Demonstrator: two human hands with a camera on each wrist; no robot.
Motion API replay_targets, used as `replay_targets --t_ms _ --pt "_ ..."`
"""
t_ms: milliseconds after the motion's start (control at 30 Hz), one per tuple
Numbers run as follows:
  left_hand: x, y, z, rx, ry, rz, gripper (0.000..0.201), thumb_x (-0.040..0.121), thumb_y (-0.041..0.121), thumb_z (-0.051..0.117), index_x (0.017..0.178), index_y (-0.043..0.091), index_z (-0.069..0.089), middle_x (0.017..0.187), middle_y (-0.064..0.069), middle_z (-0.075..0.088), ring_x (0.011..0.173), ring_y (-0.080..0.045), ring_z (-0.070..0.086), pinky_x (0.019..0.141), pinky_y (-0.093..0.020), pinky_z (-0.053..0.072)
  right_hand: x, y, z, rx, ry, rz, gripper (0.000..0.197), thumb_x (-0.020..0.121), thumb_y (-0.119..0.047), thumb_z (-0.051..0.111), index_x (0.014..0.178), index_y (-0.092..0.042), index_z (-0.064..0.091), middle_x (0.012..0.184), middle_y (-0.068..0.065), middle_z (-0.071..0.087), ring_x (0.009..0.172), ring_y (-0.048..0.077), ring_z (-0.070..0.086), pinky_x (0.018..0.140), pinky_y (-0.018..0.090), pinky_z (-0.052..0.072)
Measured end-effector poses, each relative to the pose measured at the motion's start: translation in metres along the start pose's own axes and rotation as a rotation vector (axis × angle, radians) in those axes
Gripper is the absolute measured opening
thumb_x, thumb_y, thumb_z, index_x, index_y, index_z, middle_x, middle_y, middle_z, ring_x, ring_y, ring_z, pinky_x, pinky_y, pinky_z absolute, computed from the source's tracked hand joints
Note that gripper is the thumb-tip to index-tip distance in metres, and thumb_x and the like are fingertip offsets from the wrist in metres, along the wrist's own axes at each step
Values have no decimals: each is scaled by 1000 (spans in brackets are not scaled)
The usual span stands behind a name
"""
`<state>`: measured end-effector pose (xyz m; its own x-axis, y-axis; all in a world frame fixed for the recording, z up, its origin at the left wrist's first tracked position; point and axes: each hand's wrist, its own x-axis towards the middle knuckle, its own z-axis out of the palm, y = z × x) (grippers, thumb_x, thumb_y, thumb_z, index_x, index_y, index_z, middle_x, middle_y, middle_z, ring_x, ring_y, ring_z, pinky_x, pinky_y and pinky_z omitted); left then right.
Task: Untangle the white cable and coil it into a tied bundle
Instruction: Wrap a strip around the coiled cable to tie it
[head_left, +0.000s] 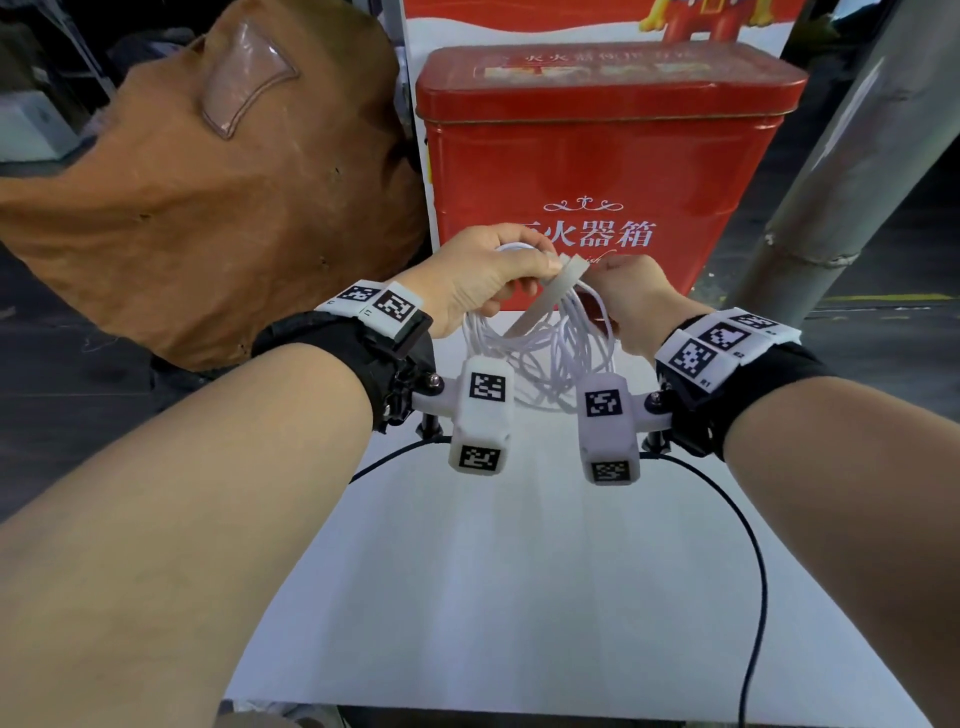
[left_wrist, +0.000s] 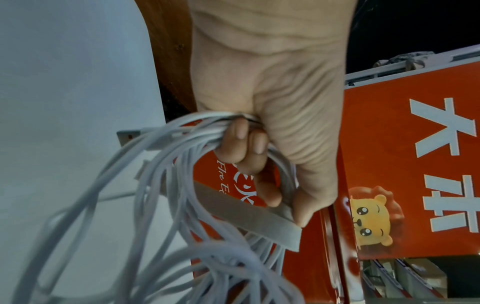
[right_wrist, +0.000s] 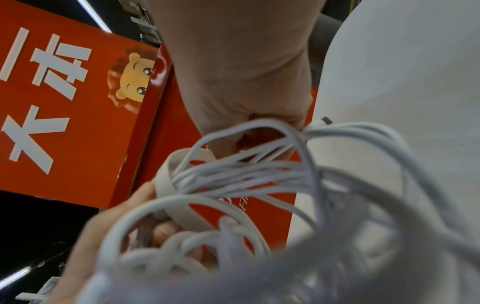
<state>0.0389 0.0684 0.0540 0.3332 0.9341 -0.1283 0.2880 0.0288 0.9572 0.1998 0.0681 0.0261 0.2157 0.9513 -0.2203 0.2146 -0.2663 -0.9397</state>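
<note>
The white cable (head_left: 545, 348) hangs in several loops above the white table (head_left: 493, 597), held up between both hands. My left hand (head_left: 483, 275) grips the top of the coil, fingers (left_wrist: 246, 148) curled through the loops of the cable (left_wrist: 161, 185). A flat grey strap (head_left: 550, 293) lies over the bundle; in the left wrist view the strap (left_wrist: 246, 214) sits pinned under my thumb. My right hand (head_left: 628, 291) grips the cable (right_wrist: 259, 174) on the coil's right side, fingers curled around the strands. The strap (right_wrist: 166, 181) loops around the bundle there. A connector tip (right_wrist: 323, 121) pokes out.
A red tin box (head_left: 597, 171) stands right behind the hands at the table's far edge. A brown leather bag (head_left: 208, 197) bulges at the left. A grey metal post (head_left: 841, 182) rises at the right. A thin black wire (head_left: 753, 545) runs from the wrist cameras across the table.
</note>
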Motion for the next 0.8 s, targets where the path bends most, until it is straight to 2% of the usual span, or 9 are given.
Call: replay_targets --t_ms 67,133,333,433,500,567,667,733,800 --pt "3 -3 -2 -43 59 -38 7 85 19 69 82 21 64 60 1 56 41 -7 24 38 -16 17 -1 -1 1 -11 -61 23 18 91 -13 60 74 -17 55 71 0 58 64 17 57 56 23 48" --pt "5 -7 -4 -53 116 -81 5 85 17 67 83 21 65 62 1 54 42 -8 24 37 -15 18 -3 -5 6 -20 -40 8 17 87 -12 64 72 -13 57 66 3 59 56 15 55 53 23 47" --pt "5 -16 -9 18 185 -140 10 89 31 66 85 22 67 58 5 54 44 -8 39 40 -13 28 -9 -8 15 149 -179 -223 19 88 -2 59 80 -17 68 74 2 66 61 9 59 62 20 50" --pt "4 -18 -10 37 213 -167 13 92 21 56 83 23 64 63 4 53 47 -9 33 38 -12 24 -9 -10 14 152 -302 -280 38 80 14 51 98 -17 63 81 3 61 65 11 56 65 21 49" --pt "3 -18 -12 54 205 -169 13 91 18 56 83 23 65 65 2 54 47 -8 33 39 -13 22 -13 -11 14 23 -356 -341 38 79 13 54 98 -18 63 81 0 59 68 9 53 66 21 49" --pt "3 -18 -14 70 166 -176 10 90 16 58 88 20 67 62 3 54 41 -6 30 39 -15 21 -15 -13 16 -67 -253 -374 22 82 2 62 84 -20 67 76 -3 60 67 9 50 68 24 48" --pt "3 -19 -16 101 107 -183 5 85 14 65 83 18 67 55 5 55 39 -6 27 37 -15 19 -6 -15 14 142 -24 -257 18 94 -13 57 81 -13 68 71 2 63 58 13 55 63 28 51" --pt "2 -20 -17 97 72 -196 3 82 15 68 83 17 67 56 4 57 38 -5 27 36 -15 19 3 -13 7 394 104 -87 18 97 -3 46 93 -6 63 70 4 62 47 9 60 54 22 53" --pt "1 -20 -19 92 39 -212 4 82 17 70 84 17 67 53 6 58 38 -4 26 37 -15 19 12 -1 -5 485 153 13 14 95 4 44 97 -6 53 69 3 61 42 3 61 50 17 50"
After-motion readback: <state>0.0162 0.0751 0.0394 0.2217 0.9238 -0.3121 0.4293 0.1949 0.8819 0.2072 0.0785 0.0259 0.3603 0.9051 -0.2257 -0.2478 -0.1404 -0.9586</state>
